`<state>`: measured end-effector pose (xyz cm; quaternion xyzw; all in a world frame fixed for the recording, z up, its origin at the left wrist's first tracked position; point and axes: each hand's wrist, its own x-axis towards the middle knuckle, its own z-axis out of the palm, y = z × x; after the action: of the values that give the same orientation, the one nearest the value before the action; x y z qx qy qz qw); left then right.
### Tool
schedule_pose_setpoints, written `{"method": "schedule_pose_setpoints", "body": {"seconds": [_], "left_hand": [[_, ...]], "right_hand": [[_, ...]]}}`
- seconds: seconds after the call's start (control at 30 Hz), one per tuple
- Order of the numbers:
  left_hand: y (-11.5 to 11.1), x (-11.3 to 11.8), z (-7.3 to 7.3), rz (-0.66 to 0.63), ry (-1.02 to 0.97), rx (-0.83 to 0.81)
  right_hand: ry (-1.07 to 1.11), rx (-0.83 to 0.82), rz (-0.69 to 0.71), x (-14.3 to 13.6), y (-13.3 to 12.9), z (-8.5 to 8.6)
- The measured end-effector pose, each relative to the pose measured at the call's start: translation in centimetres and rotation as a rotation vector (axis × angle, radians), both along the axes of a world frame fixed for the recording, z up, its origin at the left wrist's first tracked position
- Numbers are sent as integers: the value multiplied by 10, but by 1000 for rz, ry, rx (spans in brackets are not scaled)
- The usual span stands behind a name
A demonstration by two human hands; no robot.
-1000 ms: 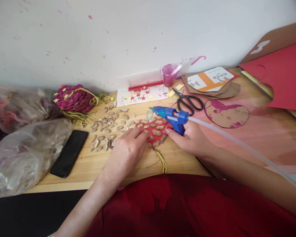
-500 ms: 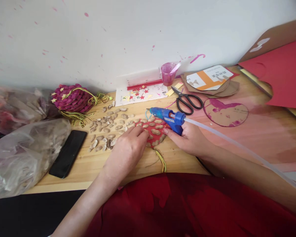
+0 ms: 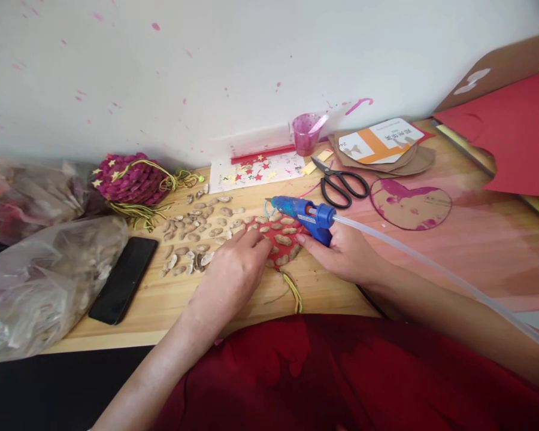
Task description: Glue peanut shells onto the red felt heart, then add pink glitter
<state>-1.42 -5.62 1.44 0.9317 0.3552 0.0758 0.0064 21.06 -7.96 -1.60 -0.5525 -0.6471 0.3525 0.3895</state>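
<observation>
A blue hot glue gun (image 3: 294,208) is gripped by my right hand (image 3: 348,251), its nozzle pointing left. A long clear glue stick (image 3: 399,239) trails from its back. Below the gun lies a red piece of card (image 3: 282,249) with peanut shells (image 3: 282,239) set over it and a yellow-green cord tassel (image 3: 293,290) at its near end. My right thumb reaches to its right edge. My left hand (image 3: 233,260) is closed at the card's left side, fingers bent down; its fingertips are partly hidden, so what they pinch cannot be made out.
Loose peanut shells (image 3: 188,227) spread to the left, by a black phone (image 3: 123,280) and plastic bags (image 3: 49,287). Behind are a purple shell ornament (image 3: 132,182), star stickers (image 3: 258,167), a pink cup (image 3: 306,137) and scissors (image 3: 341,182). A heart-shaped cardboard (image 3: 411,206) lies right.
</observation>
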Motion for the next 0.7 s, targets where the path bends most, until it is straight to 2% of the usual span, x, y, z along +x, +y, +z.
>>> {"method": "schedule_pose_setpoints", "body": {"seconds": [0.7], "left_hand": [[1, 1, -2, 0, 6, 7]], "right_hand": [[-19, 8, -9, 1, 0, 0]]}}
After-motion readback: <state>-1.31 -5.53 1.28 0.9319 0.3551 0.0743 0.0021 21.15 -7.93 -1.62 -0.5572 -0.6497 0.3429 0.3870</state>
